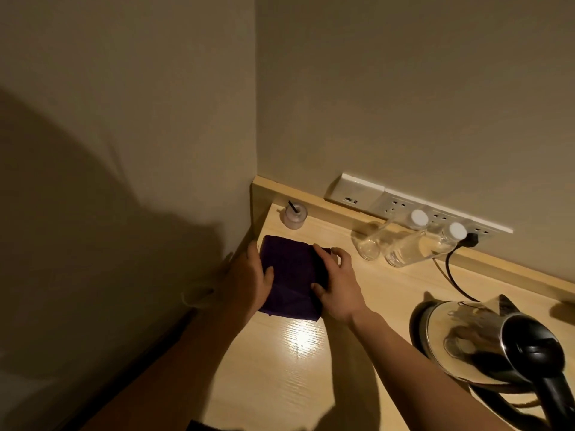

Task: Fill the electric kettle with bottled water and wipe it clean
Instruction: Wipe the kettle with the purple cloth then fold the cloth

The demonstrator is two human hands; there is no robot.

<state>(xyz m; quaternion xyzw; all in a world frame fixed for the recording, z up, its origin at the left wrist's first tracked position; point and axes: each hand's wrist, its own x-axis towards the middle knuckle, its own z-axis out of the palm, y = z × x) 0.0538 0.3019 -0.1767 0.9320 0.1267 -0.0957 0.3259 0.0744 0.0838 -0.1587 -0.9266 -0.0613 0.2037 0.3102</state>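
A folded dark purple cloth (292, 275) lies on the light wooden counter (298, 368) near the corner. My left hand (252, 275) rests on the cloth's left edge and my right hand (336, 281) presses its right edge, fingers spread on the fabric. The steel electric kettle (485, 340) with a black handle and lid stands on its base at the lower right, apart from both hands. Two clear water bottles (413, 244) with white caps stand by the back wall, one just behind the other.
A clear glass (368, 244) stands left of the bottles. A small frosted jar (294, 216) with a black stick sits in the corner. A socket strip (395, 206) runs along the wall, with the kettle's black cord (451, 275) plugged in.
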